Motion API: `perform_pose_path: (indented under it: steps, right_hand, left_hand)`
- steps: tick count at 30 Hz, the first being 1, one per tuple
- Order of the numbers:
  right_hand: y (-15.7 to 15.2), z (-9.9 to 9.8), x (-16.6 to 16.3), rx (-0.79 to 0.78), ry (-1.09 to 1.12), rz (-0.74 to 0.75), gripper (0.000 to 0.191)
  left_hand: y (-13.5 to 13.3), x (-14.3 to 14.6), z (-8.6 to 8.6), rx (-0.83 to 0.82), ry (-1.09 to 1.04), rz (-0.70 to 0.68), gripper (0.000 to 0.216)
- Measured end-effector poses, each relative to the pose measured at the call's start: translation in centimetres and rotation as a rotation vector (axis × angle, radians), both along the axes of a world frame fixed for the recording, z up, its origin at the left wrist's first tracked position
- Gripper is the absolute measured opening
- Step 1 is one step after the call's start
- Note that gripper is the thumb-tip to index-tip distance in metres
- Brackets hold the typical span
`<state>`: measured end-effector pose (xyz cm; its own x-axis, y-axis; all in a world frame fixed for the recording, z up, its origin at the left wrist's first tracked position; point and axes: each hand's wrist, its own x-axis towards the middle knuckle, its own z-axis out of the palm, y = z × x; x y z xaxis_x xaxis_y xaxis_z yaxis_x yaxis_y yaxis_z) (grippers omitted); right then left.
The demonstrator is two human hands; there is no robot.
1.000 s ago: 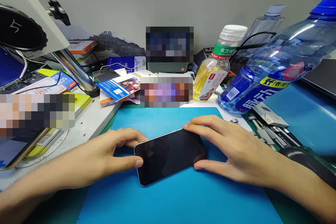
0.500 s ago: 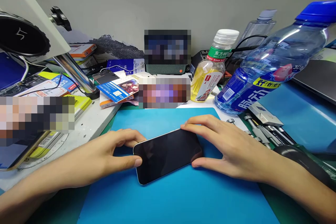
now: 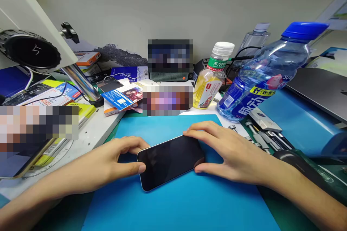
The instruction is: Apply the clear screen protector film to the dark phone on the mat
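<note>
A smartphone (image 3: 169,162) with a dark screen lies face up, slightly slanted, over a blue mat (image 3: 173,209). My left hand (image 3: 121,158) grips its left end, the thumb on the front edge and the fingers behind the far side. At the other end, my right hand (image 3: 225,151) holds the phone between fingertips on the far edge and the thumb at the near corner. The left fingertips are hidden behind the phone. Whether the phone rests flat on the mat or is slightly raised, I cannot tell.
A yellow-drink bottle (image 3: 207,83) and a large blue-capped bottle (image 3: 260,75) stand behind the mat. Screwdrivers (image 3: 256,135) and a black computer mouse (image 3: 295,164) lie right of my right hand. Boxes and cards (image 3: 121,95) sit back left, near a microscope stand (image 3: 81,79).
The camera view has tilted up and turned slightly right, so the background sits lower and the right-side things lie further left. Both hands keep the same hold on the phone.
</note>
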<state>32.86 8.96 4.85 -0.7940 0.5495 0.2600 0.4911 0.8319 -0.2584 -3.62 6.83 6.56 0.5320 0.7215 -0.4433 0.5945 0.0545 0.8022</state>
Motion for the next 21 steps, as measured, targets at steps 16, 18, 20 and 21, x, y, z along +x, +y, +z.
perform_pose_path:
  steps: [16, 18, 20, 21]
  right_hand:
    - [-0.11, -0.02, 0.17, -0.042, 0.011, -0.015, 0.069]
    - [-0.19, 0.03, 0.20, -0.064, 0.014, -0.021, 0.069]
    - [-0.21, 0.05, 0.16, -0.094, 0.023, -0.032, 0.070]
    - [-0.20, 0.05, 0.12, -0.111, 0.029, -0.040, 0.070]
  left_hand:
    - [-0.18, 0.47, 0.09, 0.037, 0.040, 0.046, 0.028]
    - [-0.31, 0.51, 0.05, 0.041, 0.050, 0.062, 0.029]
    - [-0.38, 0.52, 0.01, 0.038, 0.048, 0.067, 0.031]
    - [-0.40, 0.52, 0.00, 0.037, 0.045, 0.066, 0.032]
